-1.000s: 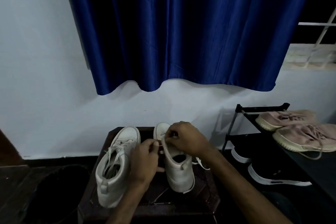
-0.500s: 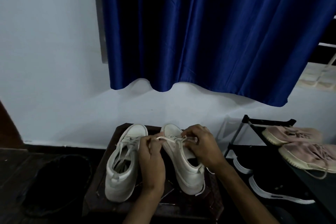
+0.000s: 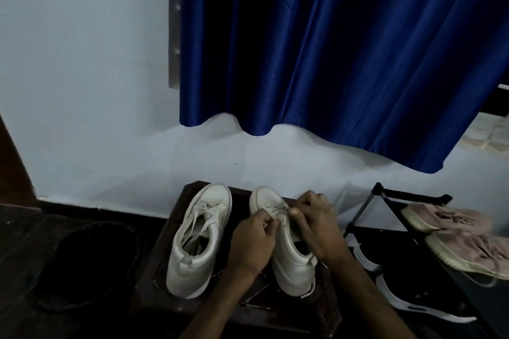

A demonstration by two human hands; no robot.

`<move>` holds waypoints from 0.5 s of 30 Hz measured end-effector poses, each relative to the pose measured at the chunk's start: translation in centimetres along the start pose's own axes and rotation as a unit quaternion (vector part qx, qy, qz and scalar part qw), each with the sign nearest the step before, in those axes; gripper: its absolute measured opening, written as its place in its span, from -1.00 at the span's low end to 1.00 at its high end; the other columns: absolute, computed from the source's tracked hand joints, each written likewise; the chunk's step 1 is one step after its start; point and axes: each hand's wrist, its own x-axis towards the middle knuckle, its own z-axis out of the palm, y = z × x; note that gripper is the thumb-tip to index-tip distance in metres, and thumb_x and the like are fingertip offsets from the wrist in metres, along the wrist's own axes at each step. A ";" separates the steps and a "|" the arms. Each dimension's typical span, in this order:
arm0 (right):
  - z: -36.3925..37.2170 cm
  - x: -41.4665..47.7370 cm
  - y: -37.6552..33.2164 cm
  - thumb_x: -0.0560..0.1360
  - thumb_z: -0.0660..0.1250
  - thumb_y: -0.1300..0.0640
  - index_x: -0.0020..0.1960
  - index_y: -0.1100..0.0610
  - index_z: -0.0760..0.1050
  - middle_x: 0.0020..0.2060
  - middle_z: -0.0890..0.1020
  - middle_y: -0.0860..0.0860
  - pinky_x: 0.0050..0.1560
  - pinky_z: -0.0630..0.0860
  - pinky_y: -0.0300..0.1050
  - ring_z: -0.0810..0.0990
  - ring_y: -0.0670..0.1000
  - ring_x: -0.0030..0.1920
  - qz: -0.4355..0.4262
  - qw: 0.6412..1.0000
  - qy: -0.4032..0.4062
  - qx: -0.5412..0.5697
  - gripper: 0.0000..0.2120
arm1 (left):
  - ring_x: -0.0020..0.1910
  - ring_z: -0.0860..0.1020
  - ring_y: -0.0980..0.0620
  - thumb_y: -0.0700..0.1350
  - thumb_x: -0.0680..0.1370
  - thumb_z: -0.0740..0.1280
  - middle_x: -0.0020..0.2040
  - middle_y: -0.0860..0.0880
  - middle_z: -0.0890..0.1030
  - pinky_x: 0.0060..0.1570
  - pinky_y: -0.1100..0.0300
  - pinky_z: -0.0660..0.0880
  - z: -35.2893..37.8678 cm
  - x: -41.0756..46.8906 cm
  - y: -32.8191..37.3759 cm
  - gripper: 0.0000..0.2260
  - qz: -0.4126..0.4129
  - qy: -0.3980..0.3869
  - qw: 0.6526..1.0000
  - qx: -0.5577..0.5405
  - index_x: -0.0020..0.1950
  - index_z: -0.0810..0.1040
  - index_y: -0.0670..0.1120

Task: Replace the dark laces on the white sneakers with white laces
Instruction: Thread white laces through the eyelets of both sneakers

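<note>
Two white sneakers stand side by side on a dark wooden stool (image 3: 165, 261), toes toward the wall. The left sneaker (image 3: 198, 242) carries a white lace (image 3: 205, 210) that lies loose over its tongue. Over the right sneaker (image 3: 292, 264) both hands work at its white lace (image 3: 278, 212). My left hand (image 3: 252, 242) pinches the lace at the shoe's left side. My right hand (image 3: 316, 226) pinches it at the right side, fingers curled. The hands hide most of the lacing. No dark lace is plainly visible.
A black shoe rack (image 3: 385, 195) stands at the right with pink sneakers (image 3: 451, 231) on top and black sneakers (image 3: 413, 297) below. A dark round bin (image 3: 82, 264) sits on the floor at the left. A blue curtain (image 3: 330, 49) hangs above the white wall.
My hands have come closer together over the right sneaker's lace. The view has shifted left, so the stool and rack sit further right in the frame.
</note>
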 end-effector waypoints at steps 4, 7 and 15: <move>-0.6 0.3 0.2 0.52 0.05 -0.38 -0.26 -0.08 0.49 -0.14 0.37 -0.18 -0.06 0.33 -0.02 0.36 -0.12 -0.07 -0.040 0.991 -0.078 -0.096 -0.53 | -0.12 0.58 -0.07 -0.02 0.59 0.26 -0.18 -0.04 0.63 -0.13 0.06 0.49 -0.1 0.1 0.2 -0.84 -0.020 -0.055 0.997 -0.053 -0.10 0.53 -0.07; -0.5 0.6 0.7 0.47 0.16 -0.33 -0.24 -0.06 0.57 -0.12 0.36 -0.21 -0.05 0.35 -0.03 0.34 -0.18 -0.04 -0.019 0.991 -0.082 -0.107 -0.59 | -0.31 0.45 -0.17 -0.10 0.59 0.17 -0.40 0.03 0.45 -0.28 0.07 0.35 -3.0 1.0 1.5 -0.71 -0.136 0.018 0.977 -0.163 -0.34 0.40 -0.03; 0.6 0.2 1.2 0.40 0.29 -0.20 -0.32 -0.02 0.49 -0.13 0.35 -0.21 -0.06 0.50 0.04 0.44 -0.17 -0.11 0.026 0.997 -0.059 -0.039 -0.72 | -0.38 0.43 0.09 -0.14 0.61 0.09 -0.34 0.02 0.55 -0.34 0.27 0.32 -13.3 2.4 6.8 -0.75 -0.081 0.138 0.725 -0.670 -0.28 0.31 0.00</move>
